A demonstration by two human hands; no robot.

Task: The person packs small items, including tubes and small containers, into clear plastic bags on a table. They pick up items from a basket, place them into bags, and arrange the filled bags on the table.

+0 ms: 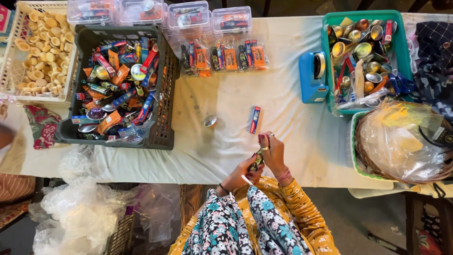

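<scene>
My left hand [240, 174] and my right hand [272, 153] meet at the near edge of the white-covered table [283, 80], both closed on one small dark bottle-like item [257, 160] held between them. A thin white stick [247, 180] pokes out by my left fingers. Just beyond my hands lie a small blue and orange box [255, 120] and a little silver cup [210, 121] on the cloth.
A dark crate [163, 127] of mixed small packets stands left, with a white basket of pale rings [42, 47] beyond it. Clear packed boxes [188, 16] and bagged sets [224, 57] line the far edge. A blue tape dispenser [312, 78], green tub [363, 56] and plastic-lined basket [401, 141] sit right.
</scene>
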